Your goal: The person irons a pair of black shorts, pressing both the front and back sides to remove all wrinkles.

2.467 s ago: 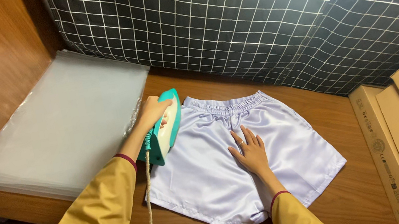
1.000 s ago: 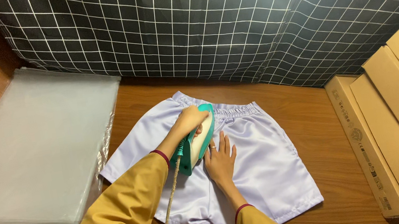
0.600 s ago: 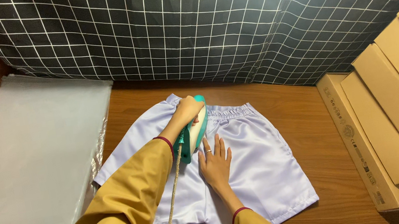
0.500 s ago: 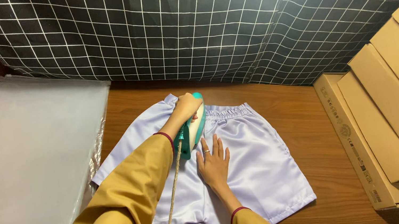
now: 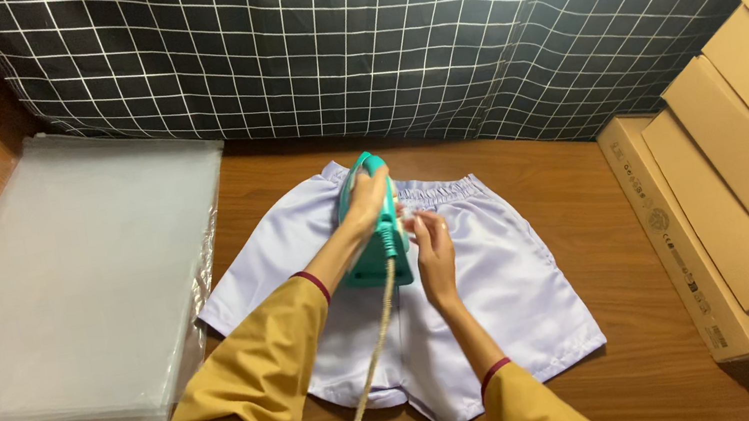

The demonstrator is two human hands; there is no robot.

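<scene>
A stack of clear plastic bags (image 5: 74, 291) is lying far left; the left hand (image 5: 367, 200) is gripping the teal iron (image 5: 375, 226), fingers wrapped round its handle, pressing near the waistband of the white satin shorts (image 5: 500, 291) spread mid-table; the right hand (image 5: 429, 242), fingers loosely spread, is flattening fabric just beside it; the legs are looking smooth, I'd judge, with only the waistband left

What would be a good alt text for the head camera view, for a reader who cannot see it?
A person's left hand grips a teal iron on pale satin shorts spread on a wooden table, while the right hand presses the fabric beside the iron. A stack of clear plastic bags lies at left, cardboard boxes at right, and a black grid-patterned cloth hangs behind.
</scene>
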